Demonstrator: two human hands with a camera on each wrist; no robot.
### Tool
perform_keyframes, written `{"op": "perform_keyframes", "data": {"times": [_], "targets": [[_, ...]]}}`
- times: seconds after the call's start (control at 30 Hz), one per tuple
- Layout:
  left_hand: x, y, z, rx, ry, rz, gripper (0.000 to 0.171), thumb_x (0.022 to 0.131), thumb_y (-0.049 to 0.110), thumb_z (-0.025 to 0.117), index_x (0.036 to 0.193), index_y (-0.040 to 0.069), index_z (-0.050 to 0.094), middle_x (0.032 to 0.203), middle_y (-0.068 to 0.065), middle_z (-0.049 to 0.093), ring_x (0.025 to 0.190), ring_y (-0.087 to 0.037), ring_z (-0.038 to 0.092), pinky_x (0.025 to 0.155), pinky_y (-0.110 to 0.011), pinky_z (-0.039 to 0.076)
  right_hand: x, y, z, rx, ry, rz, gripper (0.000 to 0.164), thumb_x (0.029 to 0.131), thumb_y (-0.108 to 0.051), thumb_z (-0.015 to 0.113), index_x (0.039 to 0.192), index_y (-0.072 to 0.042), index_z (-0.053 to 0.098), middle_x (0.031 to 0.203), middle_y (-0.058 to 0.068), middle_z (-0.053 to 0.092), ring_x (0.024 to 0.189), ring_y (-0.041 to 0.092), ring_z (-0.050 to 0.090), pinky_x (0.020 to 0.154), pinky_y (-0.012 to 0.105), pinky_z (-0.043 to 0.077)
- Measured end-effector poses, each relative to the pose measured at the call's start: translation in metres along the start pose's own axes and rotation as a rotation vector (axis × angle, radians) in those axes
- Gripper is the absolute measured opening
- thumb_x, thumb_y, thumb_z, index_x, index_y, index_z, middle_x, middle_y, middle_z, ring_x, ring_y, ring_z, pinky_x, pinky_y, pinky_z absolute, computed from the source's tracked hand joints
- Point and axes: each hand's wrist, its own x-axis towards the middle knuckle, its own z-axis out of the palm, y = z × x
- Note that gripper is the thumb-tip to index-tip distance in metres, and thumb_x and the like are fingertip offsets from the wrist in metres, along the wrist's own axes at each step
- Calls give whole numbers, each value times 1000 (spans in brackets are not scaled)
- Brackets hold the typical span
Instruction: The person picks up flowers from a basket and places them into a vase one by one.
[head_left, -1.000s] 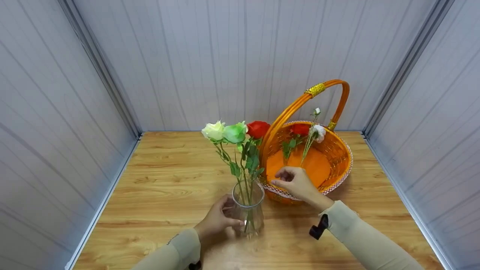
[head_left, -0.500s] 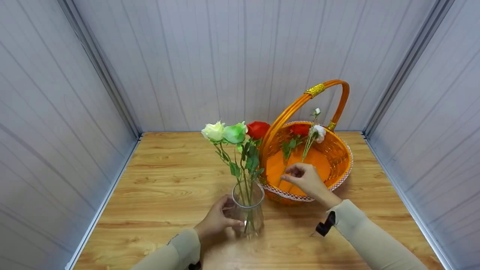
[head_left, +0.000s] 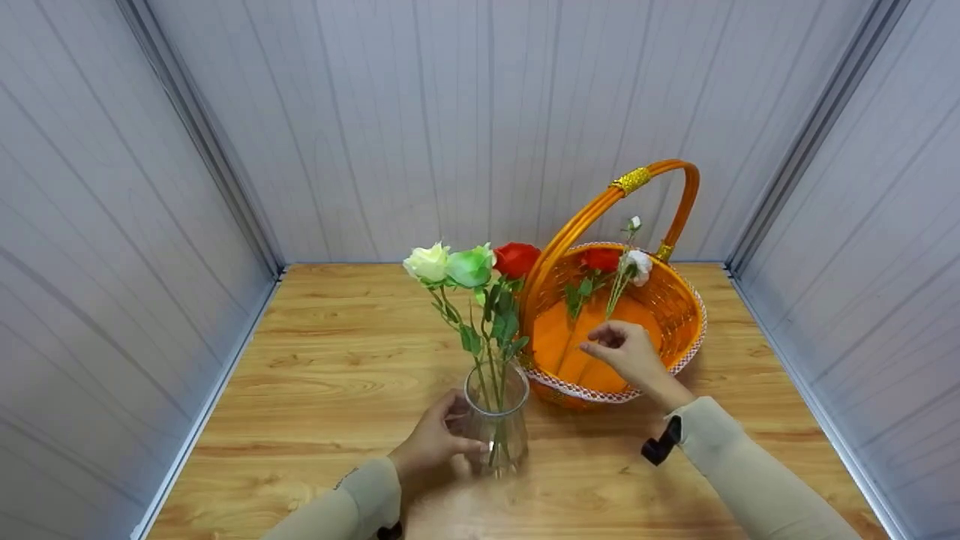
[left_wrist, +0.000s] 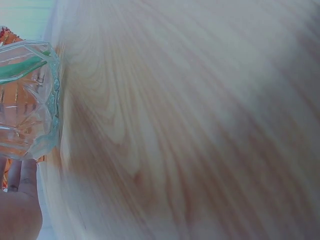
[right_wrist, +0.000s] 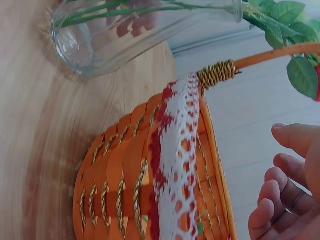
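Observation:
My left hand point(head_left: 431, 442) holds the clear glass vase point(head_left: 511, 442) from its left side, thumb in front and fingers behind. Three roses stand in the vase: pale yellow point(head_left: 427, 262), green point(head_left: 470, 267) and red point(head_left: 515, 259). Over the front part of the orange basket point(head_left: 686, 341) is my right hand point(head_left: 634, 358), near the stems of a white flower point(head_left: 639, 268) inside. In the right wrist view its fingers point(right_wrist: 287, 197) are loosely bent, the thumb apart, with nothing between them. A red rose point(head_left: 600, 259) also lies in the basket, its stem toward the front.
The basket's tall arched handle point(head_left: 577, 219) rises between the vase roses and the basket flowers. White and red lace trim point(right_wrist: 175, 170) runs round its rim. Pale panelled walls point(head_left: 450, 112) enclose the wooden table point(head_left: 337, 360) at the back and both sides.
My right hand has moved right and slightly back over the basket, away from the vase, uncovering more of the red rose's stem. The left hand and the vase have stayed put.

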Motion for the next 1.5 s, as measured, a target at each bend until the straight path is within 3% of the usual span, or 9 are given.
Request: {"op": "perform_keyframes", "data": {"times": [0.6,0.8,1.17,1.3,1.5], "targets": [[1,1,-1,23,-5,13,71,79,8,96,140,7,59,134,-13,69,129,-33,65,119,-61,51,11,29,-19,-28,48,84,21,97,-18,83,107,1,78,87,-4,71,78,9,59,68,18,51],[1,2,-1,36,-7,23,71,79,11,96,140,8,59,136,-15,68,132,-36,62,123,-63,46,16,36,-23,-9,21,148,31,99,-25,82,114,2,75,87,-5,69,76,10,63,65,22,57],[0,1,-1,53,0,26,71,79,10,96,141,7,59,136,-15,69,133,-37,63,122,-64,47,29,40,-23,98,-56,296,60,103,-26,77,147,8,54,112,8,68,86,11,73,82,32,68],[1,1,-1,49,-5,30,71,79,10,96,140,7,59,135,-13,69,133,-36,63,123,-63,46,34,47,-24,142,-85,349,67,104,-24,74,154,9,45,121,11,67,96,17,74,89,34,69],[0,1,-1,50,-5,27,72,79,10,96,141,8,59,136,-12,69,134,-36,63,123,-63,47,42,51,-25,198,-119,401,75,106,-24,71,161,10,33,139,24,62,98,10,73,101,39,66]]}}
